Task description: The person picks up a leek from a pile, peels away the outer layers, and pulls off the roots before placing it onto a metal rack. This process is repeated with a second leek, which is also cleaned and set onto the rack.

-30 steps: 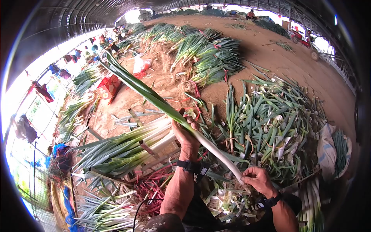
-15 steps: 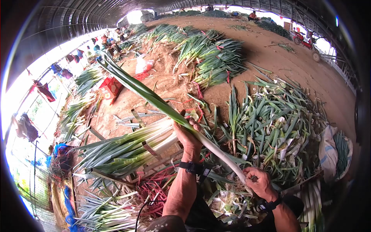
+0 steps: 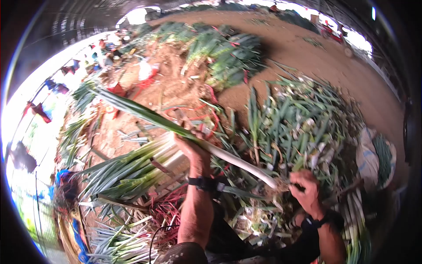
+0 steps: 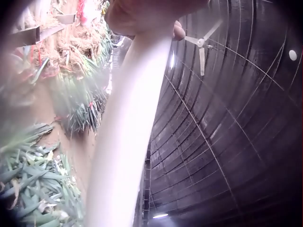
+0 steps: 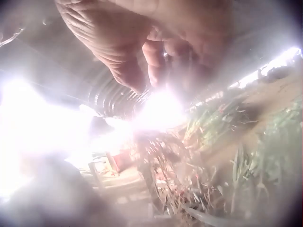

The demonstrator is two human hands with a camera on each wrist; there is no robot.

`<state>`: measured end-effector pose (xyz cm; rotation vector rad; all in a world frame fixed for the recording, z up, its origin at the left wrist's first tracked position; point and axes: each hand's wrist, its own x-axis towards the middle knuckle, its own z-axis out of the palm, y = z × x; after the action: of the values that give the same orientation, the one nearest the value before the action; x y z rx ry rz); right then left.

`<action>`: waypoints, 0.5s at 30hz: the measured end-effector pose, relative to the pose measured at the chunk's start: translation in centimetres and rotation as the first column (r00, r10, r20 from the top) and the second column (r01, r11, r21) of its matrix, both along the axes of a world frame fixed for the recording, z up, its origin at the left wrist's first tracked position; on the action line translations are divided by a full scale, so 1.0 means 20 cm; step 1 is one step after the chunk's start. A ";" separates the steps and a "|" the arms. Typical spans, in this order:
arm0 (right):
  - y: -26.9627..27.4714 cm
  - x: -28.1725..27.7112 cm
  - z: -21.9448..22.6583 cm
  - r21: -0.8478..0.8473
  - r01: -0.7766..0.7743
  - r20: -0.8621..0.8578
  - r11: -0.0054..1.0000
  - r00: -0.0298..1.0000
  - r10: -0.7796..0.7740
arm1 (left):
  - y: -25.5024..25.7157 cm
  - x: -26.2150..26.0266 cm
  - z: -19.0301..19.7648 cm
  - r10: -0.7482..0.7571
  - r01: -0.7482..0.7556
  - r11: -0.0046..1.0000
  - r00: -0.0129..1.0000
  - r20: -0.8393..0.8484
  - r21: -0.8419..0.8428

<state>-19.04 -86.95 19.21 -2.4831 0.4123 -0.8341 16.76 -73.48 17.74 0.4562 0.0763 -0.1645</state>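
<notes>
One long leek (image 3: 233, 159) slants across the head view, green leaves at upper left and white root end at lower right. My left hand (image 3: 193, 147) grips it around the middle; the left wrist view shows its white stalk (image 4: 128, 127) below the hand (image 4: 147, 16). My right hand (image 3: 305, 189) is just right of the root end, apart from it, with curled fingers. In the right wrist view nothing is visible between the thumb and fingers of that hand (image 5: 156, 42). Left of my left arm, a bundle of leeks (image 3: 132, 171) lies on a low frame.
A heap of loose leaves (image 3: 303, 127) spreads at the right, beside a white sack (image 3: 367, 154). Red ties (image 3: 165, 213) and more leeks (image 3: 118, 240) lie at lower left. Leek piles (image 3: 233, 57) stand farther back on the dirt floor.
My right hand has let go of the root end and moved right and up from it. The left hand still grips the leek; the head view has shifted.
</notes>
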 end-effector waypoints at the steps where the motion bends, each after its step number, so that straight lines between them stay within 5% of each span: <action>1: 0.06 0.01 0.07 0.201 0.101 -0.005 0.974 0.995 -0.103 | 0.01 0.03 -0.03 -0.067 0.067 0.998 0.998 0.009 0.003; 4: 0.10 0.05 0.15 0.381 0.073 0.014 0.922 0.996 -0.085 | 0.02 -0.03 0.05 -0.048 0.043 0.997 0.997 0.067 0.069; 6: 0.12 0.11 0.13 0.193 -0.029 0.046 0.981 0.999 0.021 | 0.01 -0.04 0.05 -0.029 0.025 0.998 0.998 0.064 0.051; 9: 0.12 0.17 0.02 0.150 -0.061 0.047 0.987 0.997 0.055 | 0.00 -0.04 0.05 -0.031 0.028 0.998 0.998 0.062 0.048; 12: 0.13 0.19 0.00 0.291 0.030 -0.105 0.956 0.994 0.001 | 0.02 -0.03 0.03 -0.065 0.062 0.997 0.996 0.063 0.056; 15: 0.11 0.21 -0.05 0.225 -0.015 -0.074 0.974 0.997 0.032 | 0.02 -0.04 0.03 -0.070 0.066 0.995 0.996 0.058 0.078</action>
<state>-14.84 -84.71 18.15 -2.3099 0.4759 -0.6452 15.88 -73.16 18.36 0.5399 0.0074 -0.2151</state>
